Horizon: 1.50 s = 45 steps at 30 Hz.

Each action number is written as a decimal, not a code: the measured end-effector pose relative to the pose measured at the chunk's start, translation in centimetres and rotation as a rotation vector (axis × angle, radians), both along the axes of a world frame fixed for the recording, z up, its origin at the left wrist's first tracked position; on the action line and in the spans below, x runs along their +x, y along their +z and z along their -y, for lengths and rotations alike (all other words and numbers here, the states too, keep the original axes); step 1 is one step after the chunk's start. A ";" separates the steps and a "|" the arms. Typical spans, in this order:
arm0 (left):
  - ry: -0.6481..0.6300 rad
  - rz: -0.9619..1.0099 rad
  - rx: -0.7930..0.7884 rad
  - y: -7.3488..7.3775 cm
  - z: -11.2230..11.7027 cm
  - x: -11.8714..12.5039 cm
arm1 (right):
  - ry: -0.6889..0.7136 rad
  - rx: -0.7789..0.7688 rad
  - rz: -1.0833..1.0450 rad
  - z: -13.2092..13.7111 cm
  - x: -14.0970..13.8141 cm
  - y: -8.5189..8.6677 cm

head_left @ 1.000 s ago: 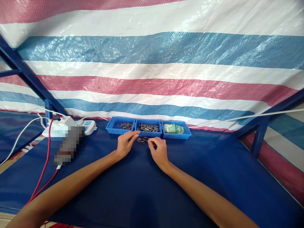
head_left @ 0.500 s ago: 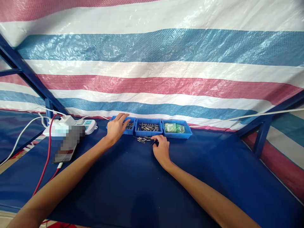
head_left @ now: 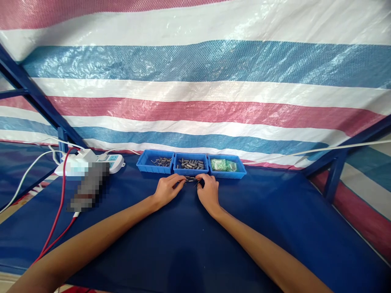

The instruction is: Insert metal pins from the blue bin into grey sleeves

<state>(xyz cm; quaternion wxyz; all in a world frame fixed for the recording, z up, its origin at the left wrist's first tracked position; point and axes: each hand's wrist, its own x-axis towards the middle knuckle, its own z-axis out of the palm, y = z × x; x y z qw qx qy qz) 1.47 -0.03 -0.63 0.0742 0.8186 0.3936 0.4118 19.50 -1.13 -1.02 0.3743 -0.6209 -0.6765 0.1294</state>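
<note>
My left hand [head_left: 167,190] is at the left end of a small pile of thin metal pins [head_left: 191,179] on the blue tabletop. Its thumb and fingertips are closed at the pile; what they pinch is too small to make out. Across from it, my right hand [head_left: 208,189] pinches a thin dark metal pin at the pile's right end. Behind the hands stand three blue bins in a row. The left bin [head_left: 149,167] holds loose thin pins, the middle bin [head_left: 191,171] short grey metal cylinders, and the right bin [head_left: 230,175] green-and-white plastic packets.
On the left, a white power strip [head_left: 115,162] with plugs lies by a blurred phone-like device [head_left: 88,189]. Red cables [head_left: 62,195] and white cables run over the tabletop [head_left: 183,236]. Blue metal frame bars [head_left: 335,175] flank a striped plastic sheet [head_left: 195,61] behind.
My left hand has moved from over the left bin down and right to the pin pile, and its fingers have closed. My right hand has stayed almost in place.
</note>
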 end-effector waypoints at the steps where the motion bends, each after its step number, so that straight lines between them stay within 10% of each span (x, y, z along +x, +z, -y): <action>1: 0.008 0.008 -0.007 0.1 -0.1 0.0 | 0.002 -0.015 0.008 0.0 0.0 0.0; 45: 0.013 0.037 -0.056 -0.1 -0.4 0.0 | 0.183 0.014 0.124 0.8 -0.7 0.5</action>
